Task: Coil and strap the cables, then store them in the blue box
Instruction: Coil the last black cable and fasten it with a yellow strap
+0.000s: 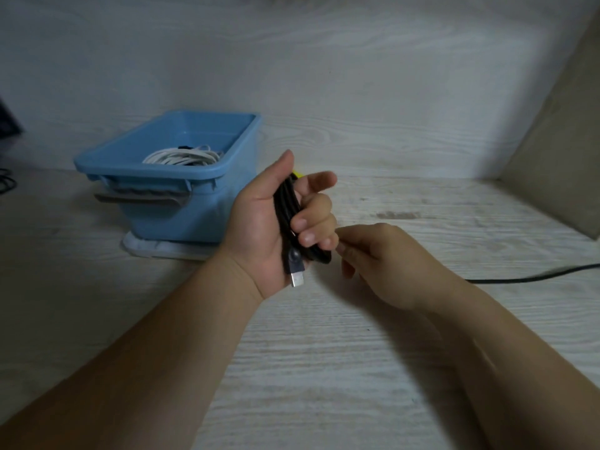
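My left hand (259,222) is raised palm up over the table and grips a coiled black cable (287,216); its USB plug (297,277) sticks out below the palm. A bit of yellow shows behind the fingers at the coil's top. My right hand (380,258) is beside the coil's lower end, fingers pinched together close to it; what they pinch is hidden. The blue box (156,170) stands just left of my left hand, with a coiled white cable (185,156) inside.
The box rests on a white pad (156,250) on a pale wood-grain table (324,368). A loose black cable (532,277) runs off to the right edge. A beige panel (565,151) closes the right side. Dark wires lie at the far left edge.
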